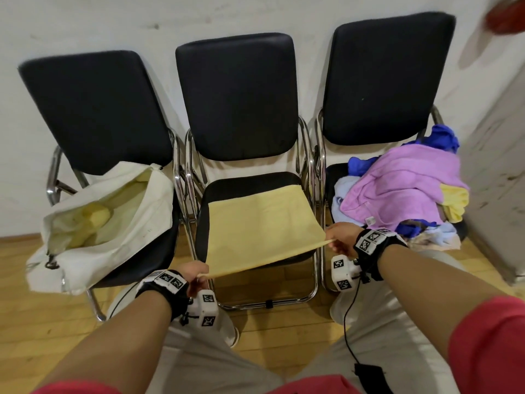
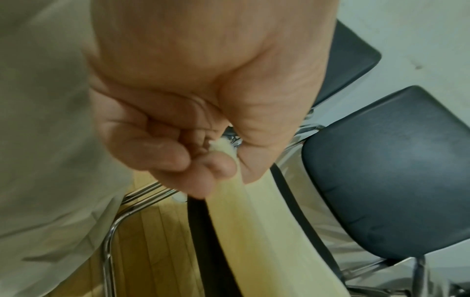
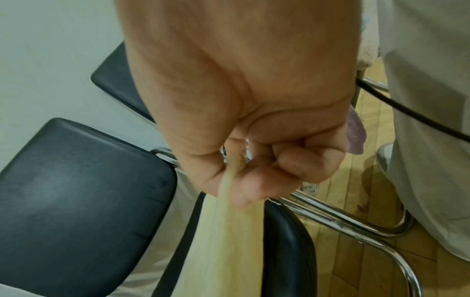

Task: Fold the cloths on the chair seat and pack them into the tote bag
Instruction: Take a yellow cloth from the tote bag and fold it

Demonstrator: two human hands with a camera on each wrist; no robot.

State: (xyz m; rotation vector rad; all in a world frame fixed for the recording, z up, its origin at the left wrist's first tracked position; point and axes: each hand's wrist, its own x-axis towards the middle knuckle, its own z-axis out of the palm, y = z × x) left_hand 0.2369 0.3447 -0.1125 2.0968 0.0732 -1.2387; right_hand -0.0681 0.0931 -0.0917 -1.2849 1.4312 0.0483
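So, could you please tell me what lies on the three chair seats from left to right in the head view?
Tote bag with pale yellow cloths inside, then the yellow cloth pinched by the left hand and right hand, then the pile of cloths.

We see even, soft indoor light with faint shadows under the chair frames on the wooden floor. The head view bends strongly toward its edges, and a red blur smears its top right corner. Both wrist views are soft, the near skin out of focus; chrome tubing shows small glints.
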